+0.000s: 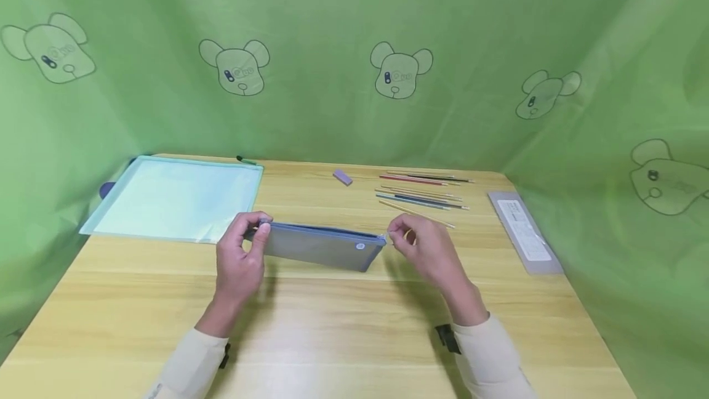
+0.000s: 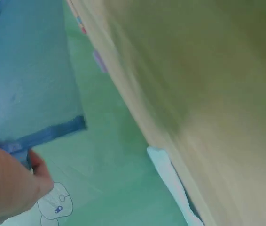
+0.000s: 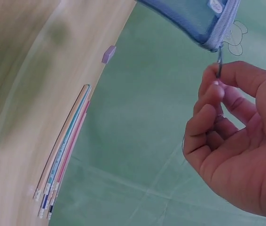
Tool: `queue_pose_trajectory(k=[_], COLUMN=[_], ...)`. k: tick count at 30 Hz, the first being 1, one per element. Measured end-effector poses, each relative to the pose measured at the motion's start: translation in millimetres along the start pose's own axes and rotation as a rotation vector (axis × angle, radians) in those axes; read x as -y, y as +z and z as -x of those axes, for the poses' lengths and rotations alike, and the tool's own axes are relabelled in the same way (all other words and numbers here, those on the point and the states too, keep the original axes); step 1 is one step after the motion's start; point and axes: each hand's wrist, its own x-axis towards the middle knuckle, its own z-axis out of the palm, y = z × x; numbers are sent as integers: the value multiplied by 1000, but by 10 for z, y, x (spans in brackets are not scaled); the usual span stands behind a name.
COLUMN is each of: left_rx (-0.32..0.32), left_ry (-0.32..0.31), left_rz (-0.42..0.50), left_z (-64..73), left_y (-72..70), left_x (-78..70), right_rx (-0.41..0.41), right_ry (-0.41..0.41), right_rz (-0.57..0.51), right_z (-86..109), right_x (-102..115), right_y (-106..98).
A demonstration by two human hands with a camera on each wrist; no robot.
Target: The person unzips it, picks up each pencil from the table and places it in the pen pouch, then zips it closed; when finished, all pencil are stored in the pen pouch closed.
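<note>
A blue-grey mesh zip pouch [image 1: 318,247] is held up over the middle of the table, its zipped edge on top. That edge shows a dark gap along its length. My left hand [image 1: 241,257] grips the pouch's left top corner, thumb on the near side. At the other end, my right hand [image 1: 429,252] pinches the zipper pull [image 3: 219,66] between thumb and forefinger, its other fingers curled. In the left wrist view the pouch's mesh side [image 2: 32,75] hangs beside the left hand [image 2: 11,183], partly cut off by the frame.
Far left lies a pale blue zip folder [image 1: 177,196], a dark green pen [image 1: 246,161] by its back edge. Several pencils [image 1: 421,199] and a purple eraser [image 1: 342,177] lie behind the pouch. A flat labelled case [image 1: 525,233] lies at the right edge. Green cloth [image 1: 321,122] surrounds the table.
</note>
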Motion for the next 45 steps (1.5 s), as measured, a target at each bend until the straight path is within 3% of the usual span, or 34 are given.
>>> queue_pose_trajectory(k=[4,8,12,16,22,28,34,40,45], left_rx=[28,37,57,84,112,129,119,83,129], left_ry=[5,1,-12,-9,25,20,18,-41,-105], left_rz=[-5,-8,6,15,29,48,78,130,158], left_z=[-28,-39,-33,-12,12,24,52,85,91], left_y=[-14,-24,-21,-9,-5,5,47,99,77], left_x=[-26,-60,-97,-115,-133,-167,-174,-214,-247], right_rx=[-67,-110,-42,10,5,3,61,127,84], right_ry=[-14,-76,-173,-220,-219,-202,-210,-231,-300], right_rz=[23,1,-5,55,131,118,71,1,24], right_z=[-10,-28,-51,-74,-97,-96,-69,-45,-36], right_x=[66,207,364,453,516,535,568,617,627], right_y=[47,119,214,314,369,377,372,400,420])
